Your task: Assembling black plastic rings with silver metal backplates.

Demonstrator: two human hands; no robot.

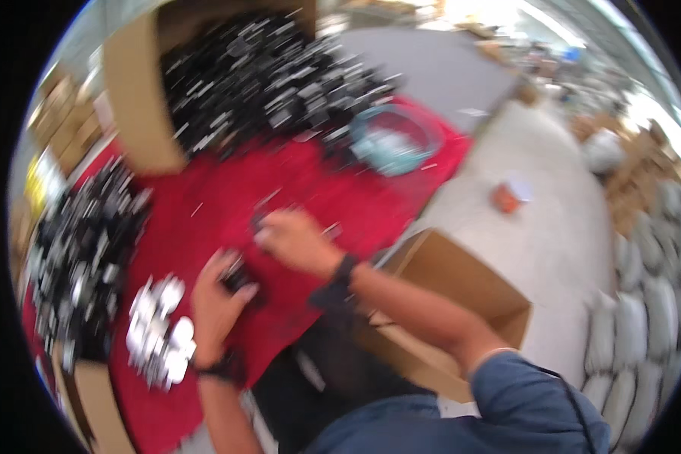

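Note:
Over the red cloth (204, 227), my left hand (213, 303) is closed round a small black part (238, 277), gripped between thumb and fingers. To its right and a little farther away, my right hand (295, 236) has its fingers pinched together. A dark bit shows at those fingertips, too smeared by motion to name. Beside my left wrist lies a pile of shiny white or silvery flat pieces (157, 329). Both hands wear dark bands at the wrist.
A large heap of black parts (265, 83) spills from a cardboard box (132, 91) at the back. Another black heap (87, 257) lies at left. A bluish basket (393, 144) stands at the far right of the cloth. An open carton (461, 280) sits by my right forearm; filled sacks (647, 325) stand beyond.

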